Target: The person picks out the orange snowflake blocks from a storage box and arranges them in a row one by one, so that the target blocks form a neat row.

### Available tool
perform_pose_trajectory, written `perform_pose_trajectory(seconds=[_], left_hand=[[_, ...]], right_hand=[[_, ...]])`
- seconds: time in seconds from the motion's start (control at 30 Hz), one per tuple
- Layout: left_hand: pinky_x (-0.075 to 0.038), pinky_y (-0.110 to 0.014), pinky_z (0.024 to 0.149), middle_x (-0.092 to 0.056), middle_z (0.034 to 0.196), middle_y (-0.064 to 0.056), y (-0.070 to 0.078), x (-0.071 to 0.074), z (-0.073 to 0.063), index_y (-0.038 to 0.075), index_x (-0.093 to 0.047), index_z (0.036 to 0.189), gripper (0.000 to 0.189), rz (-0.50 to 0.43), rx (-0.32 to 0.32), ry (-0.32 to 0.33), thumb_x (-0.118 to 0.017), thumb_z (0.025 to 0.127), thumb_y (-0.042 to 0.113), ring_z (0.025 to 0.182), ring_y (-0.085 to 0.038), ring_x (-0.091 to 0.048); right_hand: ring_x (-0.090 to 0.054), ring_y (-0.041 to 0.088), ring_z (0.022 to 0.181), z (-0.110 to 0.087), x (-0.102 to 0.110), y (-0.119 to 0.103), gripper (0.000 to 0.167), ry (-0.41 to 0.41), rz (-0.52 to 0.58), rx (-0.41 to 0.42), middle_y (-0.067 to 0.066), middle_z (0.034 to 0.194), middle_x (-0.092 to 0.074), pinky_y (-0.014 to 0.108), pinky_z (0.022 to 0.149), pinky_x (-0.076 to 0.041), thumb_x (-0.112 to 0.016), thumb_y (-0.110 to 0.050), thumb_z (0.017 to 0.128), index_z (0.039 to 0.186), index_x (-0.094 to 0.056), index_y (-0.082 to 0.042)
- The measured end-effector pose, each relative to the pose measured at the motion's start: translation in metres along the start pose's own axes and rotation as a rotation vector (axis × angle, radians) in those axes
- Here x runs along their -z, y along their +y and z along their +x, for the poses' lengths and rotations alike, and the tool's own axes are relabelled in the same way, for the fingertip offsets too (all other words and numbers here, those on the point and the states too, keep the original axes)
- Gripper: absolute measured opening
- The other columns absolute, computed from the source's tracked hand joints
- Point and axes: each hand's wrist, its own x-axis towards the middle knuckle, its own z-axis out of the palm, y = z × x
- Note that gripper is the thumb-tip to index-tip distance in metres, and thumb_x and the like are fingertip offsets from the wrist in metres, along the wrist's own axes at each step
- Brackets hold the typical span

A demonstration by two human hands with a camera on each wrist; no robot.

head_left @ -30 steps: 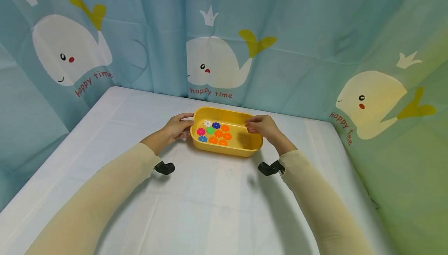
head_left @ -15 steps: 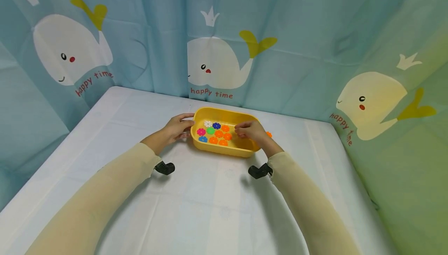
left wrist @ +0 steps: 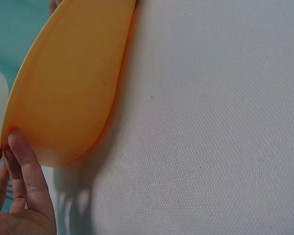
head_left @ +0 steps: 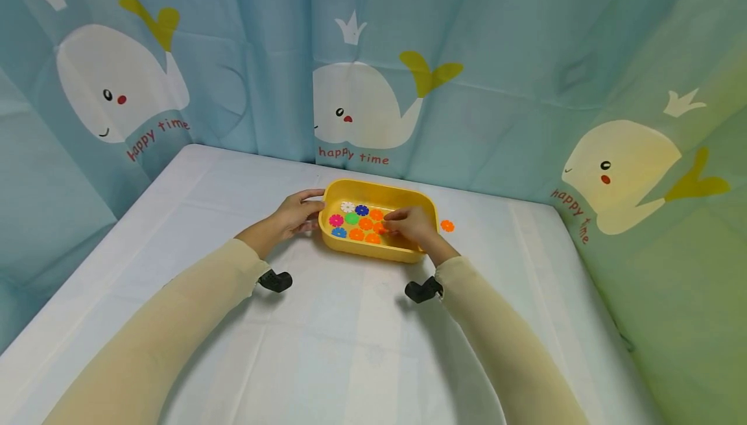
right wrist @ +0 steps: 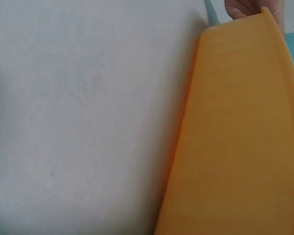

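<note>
Nearest us is the white table (head_left: 327, 334), bearing the yellow tray (head_left: 373, 251). Our right hand (head_left: 410, 225) dips inside, fingers bent by the orange pieces (head_left: 356, 235); we cannot tell whether they pinch one. A lone orange piece (head_left: 447, 226) lies outside, just right of the tray. Our left hand (head_left: 292, 213) pinches the left rim; a firm hold there should serve us best. Behind hangs the whale curtain (head_left: 496, 126).

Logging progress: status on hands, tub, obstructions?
Left hand grips yellow tub, left end. Right hand inside, fingers by orange pieces. One loose orange piece on table, right side; no obstruction seen.
</note>
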Motion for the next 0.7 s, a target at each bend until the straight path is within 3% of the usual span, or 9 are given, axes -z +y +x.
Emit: perform_pose_trajectory(seconds=[0.17, 0.37, 0.7], left_hand=[[-0.055, -0.019, 0.067, -0.057, 0.133, -0.010, 0.000, -0.001, -0.001, 0.026, -0.046, 0.147, 0.049, -0.003, 0.001, 0.000, -0.059, 0.100, 0.025, 0.081, -0.013, -0.063], [-0.056, -0.021, 0.072, -0.057, 0.136, -0.010, 0.000, 0.000, -0.001, 0.026, -0.045, 0.147, 0.049, -0.009, 0.004, -0.001, -0.058, 0.100, 0.024, 0.087, -0.014, -0.063], [-0.056, -0.019, 0.066, -0.057, 0.136, -0.010, 0.000, 0.000, -0.001, 0.025, -0.045, 0.147, 0.049, -0.015, -0.007, -0.013, -0.059, 0.100, 0.024, 0.085, -0.013, -0.063]], right_hand=[[-0.063, 0.016, 0.076, 0.001, -0.003, 0.000, 0.027, 0.015, -0.026, -0.016, 0.014, 0.110, -0.069, 0.019, 0.074, -0.055, -0.069, -0.017, 0.093, 0.116, -0.070, -0.003], [-0.063, 0.015, 0.073, 0.005, -0.005, 0.001, 0.025, 0.022, -0.019, -0.012, 0.012, 0.102, -0.072, 0.020, 0.071, -0.055, -0.071, -0.015, 0.091, 0.112, -0.071, -0.001], [-0.060, 0.013, 0.072, 0.011, -0.010, 0.005, 0.024, 0.052, -0.039, 0.008, 0.013, 0.103, -0.072, 0.016, 0.065, -0.050, -0.075, -0.014, 0.087, 0.107, -0.073, -0.001]])
